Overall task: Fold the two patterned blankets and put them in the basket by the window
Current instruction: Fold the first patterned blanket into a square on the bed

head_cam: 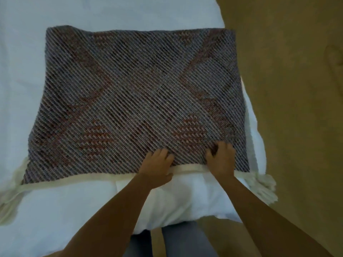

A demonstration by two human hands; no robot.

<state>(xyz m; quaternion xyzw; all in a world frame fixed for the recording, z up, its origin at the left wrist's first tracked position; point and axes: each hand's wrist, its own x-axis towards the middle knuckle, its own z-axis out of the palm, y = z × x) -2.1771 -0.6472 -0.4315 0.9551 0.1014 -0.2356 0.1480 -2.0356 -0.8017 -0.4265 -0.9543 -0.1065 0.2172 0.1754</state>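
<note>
A grey and rust patterned blanket [137, 97] lies folded into a flat rectangle on the white bed [22, 71]. Its near edge has a cream border, with cream tassels at the left corner and the right corner [259, 184]. My left hand [156, 167] grips that near edge a little right of the middle, fingers curled over the border. My right hand [220, 158] pinches the same edge close beside it, nearer the right corner. Only this one blanket is in view; no basket or window shows.
The bed's corner points toward me, with white bedding [185, 201] hanging over it. Tan carpet [289, 89] fills the right side. My legs in grey trousers [178, 240] stand against the bed's near edge.
</note>
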